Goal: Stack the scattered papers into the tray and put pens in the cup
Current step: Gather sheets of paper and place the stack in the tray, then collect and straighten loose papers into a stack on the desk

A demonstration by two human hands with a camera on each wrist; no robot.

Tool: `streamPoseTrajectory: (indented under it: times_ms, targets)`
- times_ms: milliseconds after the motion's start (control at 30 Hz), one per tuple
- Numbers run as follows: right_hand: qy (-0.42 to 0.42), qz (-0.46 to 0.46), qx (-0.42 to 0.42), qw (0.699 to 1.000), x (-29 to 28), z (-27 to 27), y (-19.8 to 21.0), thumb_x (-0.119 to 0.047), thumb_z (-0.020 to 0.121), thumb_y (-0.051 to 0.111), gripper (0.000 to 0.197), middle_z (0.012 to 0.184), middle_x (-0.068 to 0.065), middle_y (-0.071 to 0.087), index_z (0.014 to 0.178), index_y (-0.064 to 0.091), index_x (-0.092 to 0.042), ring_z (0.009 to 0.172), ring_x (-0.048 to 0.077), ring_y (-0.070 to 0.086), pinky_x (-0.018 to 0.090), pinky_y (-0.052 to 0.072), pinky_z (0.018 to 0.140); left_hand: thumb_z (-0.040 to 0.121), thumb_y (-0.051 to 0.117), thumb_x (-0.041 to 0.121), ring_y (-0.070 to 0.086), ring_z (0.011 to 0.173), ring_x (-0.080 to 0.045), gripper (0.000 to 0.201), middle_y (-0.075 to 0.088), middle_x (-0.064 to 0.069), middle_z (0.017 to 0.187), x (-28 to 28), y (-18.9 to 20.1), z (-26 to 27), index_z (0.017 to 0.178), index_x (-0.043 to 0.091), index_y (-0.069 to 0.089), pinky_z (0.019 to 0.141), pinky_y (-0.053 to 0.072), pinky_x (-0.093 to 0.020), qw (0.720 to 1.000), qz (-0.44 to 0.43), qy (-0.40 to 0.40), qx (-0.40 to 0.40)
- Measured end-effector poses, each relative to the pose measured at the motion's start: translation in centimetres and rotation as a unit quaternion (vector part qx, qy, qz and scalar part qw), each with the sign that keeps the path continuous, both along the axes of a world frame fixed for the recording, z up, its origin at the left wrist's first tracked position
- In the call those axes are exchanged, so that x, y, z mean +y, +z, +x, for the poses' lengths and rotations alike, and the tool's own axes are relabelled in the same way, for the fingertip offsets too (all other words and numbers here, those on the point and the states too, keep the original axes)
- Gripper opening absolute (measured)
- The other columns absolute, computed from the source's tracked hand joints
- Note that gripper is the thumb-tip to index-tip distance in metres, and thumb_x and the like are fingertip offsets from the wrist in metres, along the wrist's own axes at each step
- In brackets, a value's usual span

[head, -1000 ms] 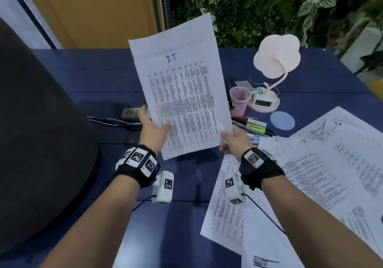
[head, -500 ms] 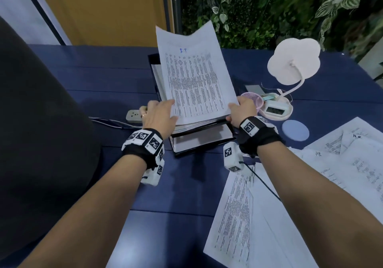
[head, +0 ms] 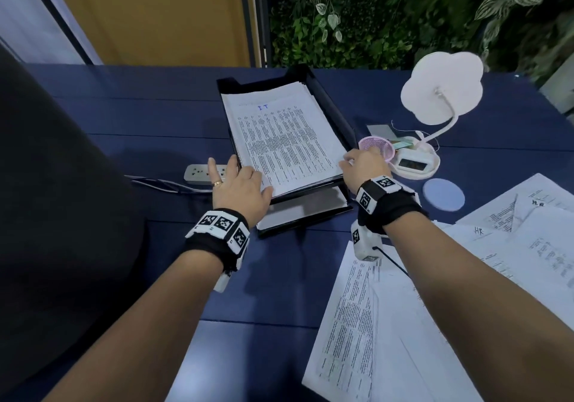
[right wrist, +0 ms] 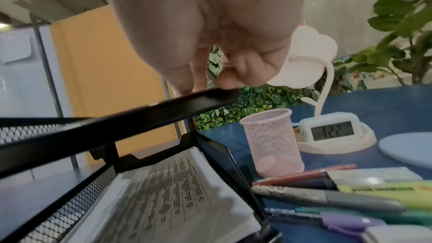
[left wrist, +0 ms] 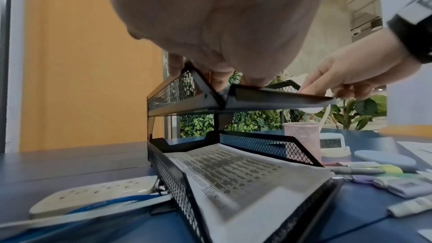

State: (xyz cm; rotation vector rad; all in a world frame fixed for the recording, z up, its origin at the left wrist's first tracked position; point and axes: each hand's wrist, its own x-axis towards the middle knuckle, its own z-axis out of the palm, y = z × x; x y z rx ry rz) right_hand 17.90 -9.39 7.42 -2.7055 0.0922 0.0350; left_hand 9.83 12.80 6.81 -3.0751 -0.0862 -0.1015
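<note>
A black two-tier mesh tray (head: 329, 108) stands mid-table. Its top tier holds a paper stack with the sheet marked "IT" (head: 285, 140) lying flat on top. My left hand (head: 239, 184) rests with spread fingers at the tier's front left corner, thumb on the paper edge. My right hand (head: 362, 165) pinches the sheet's front right corner. The lower tier holds a printed sheet (right wrist: 163, 191). Several more papers (head: 388, 324) lie scattered at the right. A pink mesh cup (right wrist: 271, 141) stands right of the tray, with several pens (right wrist: 327, 199) lying in front of it.
A white power strip (head: 202, 173) lies left of the tray. Right of the cup stand a white lamp with a clock base (head: 441, 97) and a blue coaster (head: 444, 195). A large dark object (head: 46, 215) fills the left side. A plant wall is behind.
Both hands carried the "IT" sheet from upright in the air down onto the top tier's stack. It now lies flat, and my left fingers have spread off it.
</note>
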Motion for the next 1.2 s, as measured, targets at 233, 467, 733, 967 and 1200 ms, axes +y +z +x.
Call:
streamPoseTrajectory:
  times_ms: [233, 467, 733, 967, 1200]
  targets:
    - [-0.057, 0.098, -0.055, 0.992, -1.6, -4.3, -1.0, -0.023, 0.091, 0.052, 0.023, 0.128, 0.016, 0.042, 0.108, 0.063, -0.014, 0.094, 0.036, 0.059, 0.033, 0.044, 0.085, 0.099, 0.028, 0.040, 0.023, 0.140, -0.027, 0.042, 0.045, 0.004, 0.141, -0.6, -0.3, -1.4, 0.132, 0.023, 0.048, 0.110, -0.003, -0.062, 0.999, -0.045, 0.012, 0.006]
    - [-0.096, 0.083, 0.051, 0.991, -6.7, -10.0, -6.7, -0.018, 0.089, 0.051, 0.026, 0.121, 0.022, 0.050, 0.111, 0.064, -0.011, 0.103, 0.038, 0.056, 0.037, 0.046, 0.092, 0.095, 0.040, 0.039, 0.012, 0.144, -0.026, 0.059, 0.017, 0.000, 0.157, -2.8, -2.9, -5.5, 0.149, 0.025, 0.019, 0.112, 0.001, -0.059, 0.998, -0.061, 0.016, -0.005]
    - [-0.143, -0.001, 0.202, 0.969, -12.9, -14.7, -9.8, -0.026, 0.094, 0.043, 0.035, 0.134, 0.013, 0.044, 0.127, 0.052, -0.021, 0.124, 0.034, 0.042, 0.047, 0.038, 0.104, 0.091, 0.050, 0.038, 0.000, 0.146, -0.027, 0.069, 0.003, -0.006, 0.159, -8.6, -5.5, -8.9, 0.149, 0.024, 0.016, 0.113, -0.001, -0.056, 0.998, -0.048, -0.023, 0.031]
    - [-0.206, -0.009, 0.187, 0.960, -20.1, -17.0, -10.6, -0.011, 0.087, 0.049, 0.039, 0.134, 0.015, 0.044, 0.126, 0.054, -0.016, 0.123, 0.035, 0.043, 0.043, 0.042, 0.100, 0.093, 0.049, 0.045, 0.009, 0.146, -0.023, 0.065, 0.010, -0.002, 0.159, -14.9, -9.0, -10.1, 0.149, 0.027, 0.021, 0.116, 0.013, -0.049, 0.948, -0.157, -0.114, 0.251]
    - [-0.306, -0.072, 0.257, 0.914, -24.8, -18.4, -10.2, -0.080, 0.062, 0.057, 0.108, 0.148, 0.019, 0.023, 0.143, 0.022, -0.019, 0.136, 0.040, 0.020, 0.059, 0.028, 0.107, 0.090, 0.055, 0.045, 0.021, 0.140, -0.025, 0.074, 0.025, -0.004, 0.154, -19.9, -10.5, -10.7, 0.149, 0.017, 0.021, 0.113, 0.022, -0.042, 0.936, -0.230, -0.091, 0.249]
